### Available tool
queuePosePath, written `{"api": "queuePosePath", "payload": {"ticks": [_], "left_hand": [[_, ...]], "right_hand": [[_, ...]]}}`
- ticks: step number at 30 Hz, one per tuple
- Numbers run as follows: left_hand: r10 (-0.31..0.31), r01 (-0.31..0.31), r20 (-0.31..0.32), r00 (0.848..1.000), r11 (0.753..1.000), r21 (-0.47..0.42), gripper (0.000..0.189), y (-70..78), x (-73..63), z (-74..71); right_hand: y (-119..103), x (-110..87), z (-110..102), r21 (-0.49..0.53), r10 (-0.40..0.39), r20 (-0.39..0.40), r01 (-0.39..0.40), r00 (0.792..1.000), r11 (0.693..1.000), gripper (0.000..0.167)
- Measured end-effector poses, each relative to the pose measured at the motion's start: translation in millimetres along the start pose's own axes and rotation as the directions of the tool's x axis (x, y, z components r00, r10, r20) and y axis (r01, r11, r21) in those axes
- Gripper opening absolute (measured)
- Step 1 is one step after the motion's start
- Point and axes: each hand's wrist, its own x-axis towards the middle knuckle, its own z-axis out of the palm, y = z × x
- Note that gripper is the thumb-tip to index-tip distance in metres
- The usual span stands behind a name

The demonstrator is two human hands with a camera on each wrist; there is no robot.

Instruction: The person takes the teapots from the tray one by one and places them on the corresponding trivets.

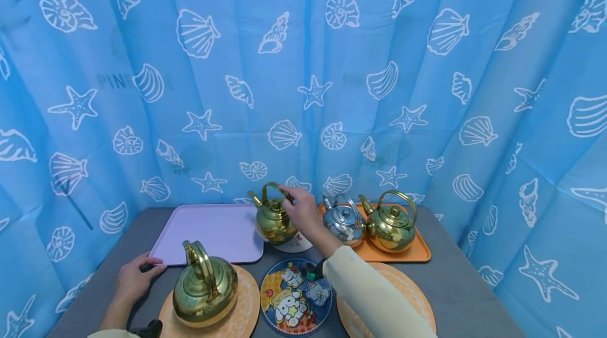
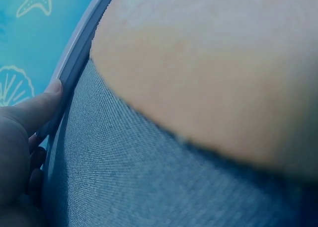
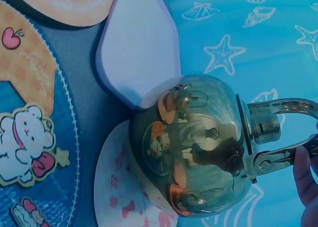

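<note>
My right hand [image 1: 302, 212] grips the handle of a gold kettle [image 1: 274, 225]. This kettle is at the lavender tray's right end, over the edge of a white round mat [image 1: 296, 245]; whether its base touches anything I cannot tell. The right wrist view shows its shiny body [image 3: 198, 137] and my fingers [image 3: 304, 172] on the handle. At the front left corner of the lavender tray [image 1: 208, 232], my left hand [image 1: 135, 277] pinches the rim. The left wrist view has the thumb [image 2: 44, 100] on that rim, other fingers curled below.
Another gold kettle [image 1: 204, 288] stands on a tan round mat [image 1: 246, 296] at front left. An orange tray [image 1: 419, 251] bears a silver kettle [image 1: 343, 222] and a gold kettle [image 1: 391, 228]. A cartoon round mat [image 1: 294, 296] lies front centre, a second tan mat [image 1: 403, 285] to its right.
</note>
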Motion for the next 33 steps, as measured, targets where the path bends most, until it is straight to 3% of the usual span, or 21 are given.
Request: {"api": "queuePosePath", "payload": {"ticks": [7,26,33], "left_hand": [[-0.011,0.011,-0.005,1.000,1.000,-0.005,0.034,1.1,-0.3,0.8],[-0.007,0.007,-0.003,1.000,1.000,0.001,0.033,-0.2,-0.4,1.1],[-0.001,0.001,-0.007,1.000,1.000,0.010,0.033,-1.3,-0.2,1.1]], "right_hand": [[9.1,-2.5,-1.1,-0.024,0.029,-0.056,-0.030,0.998,0.999,0.038],[22.8,-8.3,-6.5,0.010,0.136,-0.048,-0.135,0.990,0.991,0.038],[25.4,-10.2,-6.1,-0.012,0.121,-0.087,-0.123,0.989,0.992,0.036]]}}
